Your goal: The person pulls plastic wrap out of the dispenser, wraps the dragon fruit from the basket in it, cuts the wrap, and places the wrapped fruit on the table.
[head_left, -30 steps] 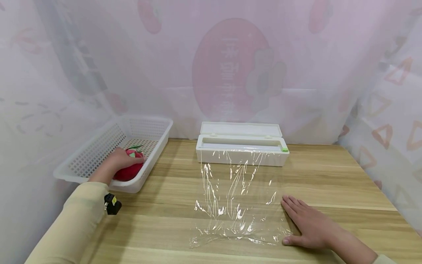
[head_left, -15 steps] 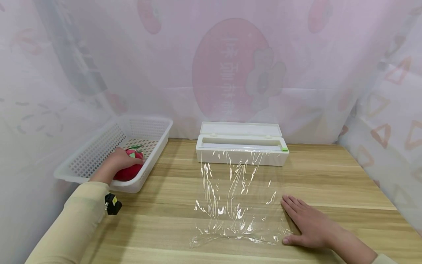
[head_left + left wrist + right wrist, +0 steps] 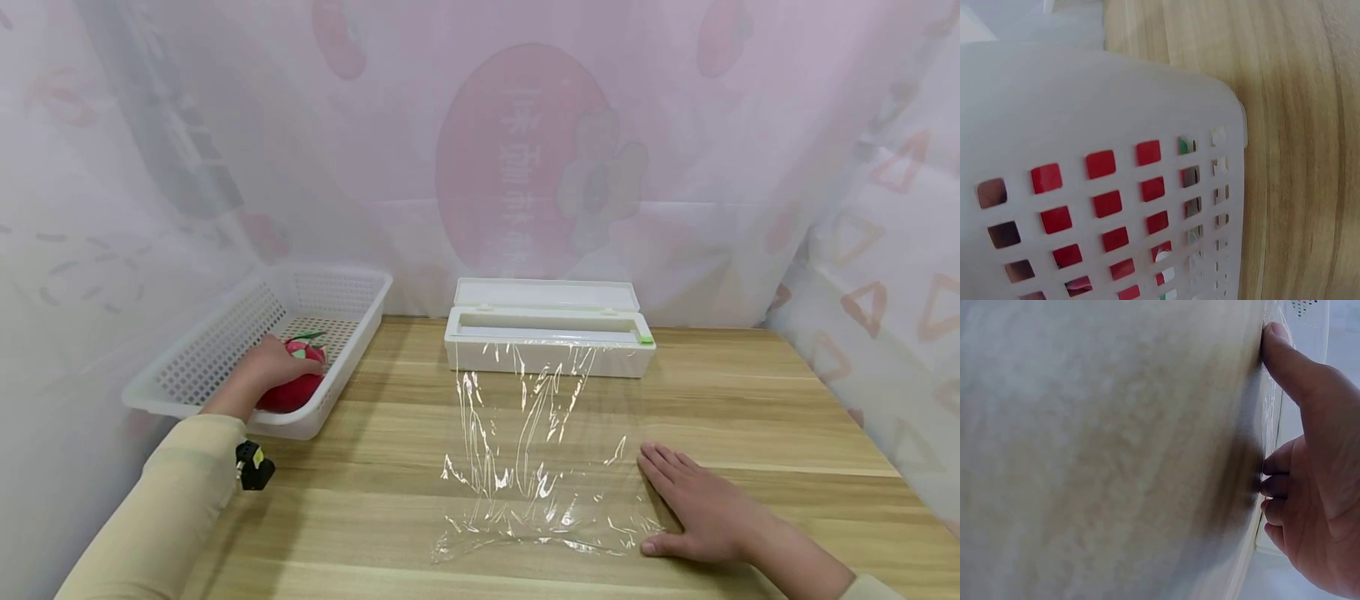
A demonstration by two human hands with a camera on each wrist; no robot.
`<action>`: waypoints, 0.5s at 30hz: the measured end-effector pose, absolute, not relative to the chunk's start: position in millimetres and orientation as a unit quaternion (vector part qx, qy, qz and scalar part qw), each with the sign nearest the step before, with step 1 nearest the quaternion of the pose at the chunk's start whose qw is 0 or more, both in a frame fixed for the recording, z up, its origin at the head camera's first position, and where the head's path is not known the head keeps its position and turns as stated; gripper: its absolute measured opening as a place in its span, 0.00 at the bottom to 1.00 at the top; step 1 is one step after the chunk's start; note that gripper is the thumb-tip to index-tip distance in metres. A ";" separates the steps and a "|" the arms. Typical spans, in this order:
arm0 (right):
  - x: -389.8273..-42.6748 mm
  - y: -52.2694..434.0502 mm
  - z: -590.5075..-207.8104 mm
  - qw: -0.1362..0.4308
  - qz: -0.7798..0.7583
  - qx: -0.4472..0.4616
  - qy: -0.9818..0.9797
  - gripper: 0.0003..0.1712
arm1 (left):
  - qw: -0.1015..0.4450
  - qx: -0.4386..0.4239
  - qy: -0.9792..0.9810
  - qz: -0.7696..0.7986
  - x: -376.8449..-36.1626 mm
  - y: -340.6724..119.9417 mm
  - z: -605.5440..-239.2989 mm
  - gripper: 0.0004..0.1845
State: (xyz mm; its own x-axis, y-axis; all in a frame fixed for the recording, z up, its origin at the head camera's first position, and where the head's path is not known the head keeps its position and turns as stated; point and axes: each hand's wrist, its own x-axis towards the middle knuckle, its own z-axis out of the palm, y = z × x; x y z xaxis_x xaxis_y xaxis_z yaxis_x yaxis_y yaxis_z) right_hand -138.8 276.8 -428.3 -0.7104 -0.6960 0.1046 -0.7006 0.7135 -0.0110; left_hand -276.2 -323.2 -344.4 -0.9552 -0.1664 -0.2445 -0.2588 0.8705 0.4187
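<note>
My left hand [image 3: 268, 364] reaches into a white plastic basket [image 3: 337, 383] and grips a red dragon fruit [image 3: 291, 395] with green-tipped scales. Red patches of the dragon fruit [image 3: 1108, 203] show through the basket's holes in the left wrist view; most of the hand is hidden there by the basket wall. On the table, my right hand [image 3: 701, 510] rests flat with its thumb spread, at the right edge of a sheet of cling film [image 3: 555, 467]. The right wrist view shows the fingertips of this hand [image 3: 1316, 462] touching the tabletop.
A white cling film dispenser [image 3: 551, 358] stands at the back with its lid [image 3: 547, 293] raised and a green slide cutter [image 3: 646, 340] at its right end. Film runs from it toward the front of the wooden table [image 3: 750, 400]. Printed curtains surround the table.
</note>
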 end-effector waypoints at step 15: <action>-137.7 275.5 -425.7 0.030 0.027 0.366 -0.930 0.60 | -0.005 -0.058 0.985 0.164 -279.1 -323.7 -348.4 0.46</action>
